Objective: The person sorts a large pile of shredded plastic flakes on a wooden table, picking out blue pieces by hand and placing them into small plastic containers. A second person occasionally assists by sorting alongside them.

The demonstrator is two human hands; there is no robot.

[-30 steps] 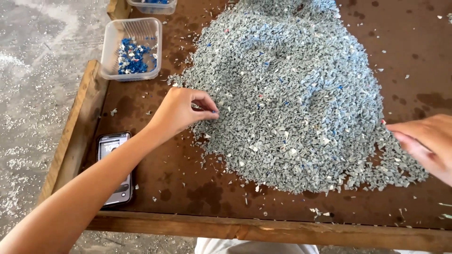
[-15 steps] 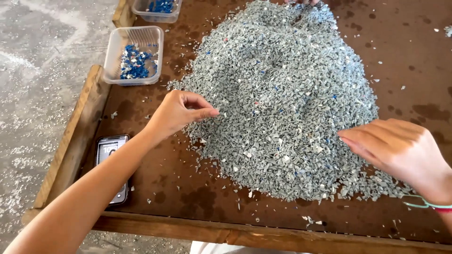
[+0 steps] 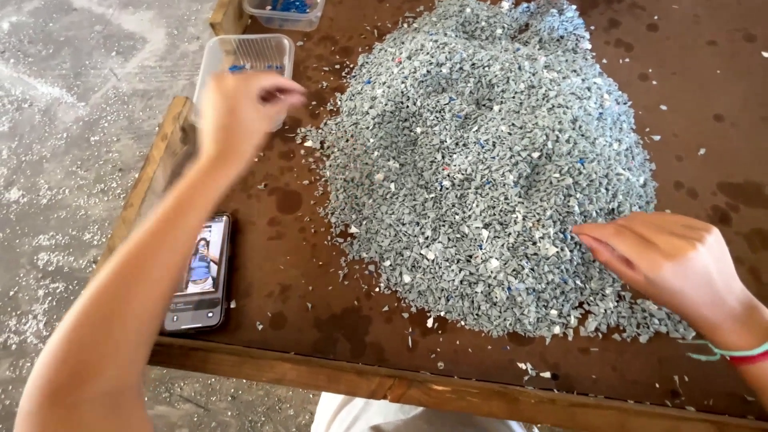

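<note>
Head view: brown surface (image 3: 320,320) carried a big grey flake pile (image 3: 488,176). Right hand (image 3: 664,260) lay flat-fingered on the pile's near edge, holding nothing. Left hand (image 3: 240,112), blurred, hovered over the clear tub (image 3: 264,52); grip unclear.

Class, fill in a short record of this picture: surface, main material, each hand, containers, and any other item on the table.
Surface: brown wooden table with a raised wooden rim
Main material: large pile of small grey plastic flakes, a few blue and white bits mixed in
Left hand: blurred, fingers bunched, raised in front of the clear plastic tub; contact cannot be told
Right hand: fingers resting on the pile's near right edge
Containers: that tub, plus a second clear tub with blue pieces behind it
Other item: black smartphone, screen lit, by the left rim
</note>
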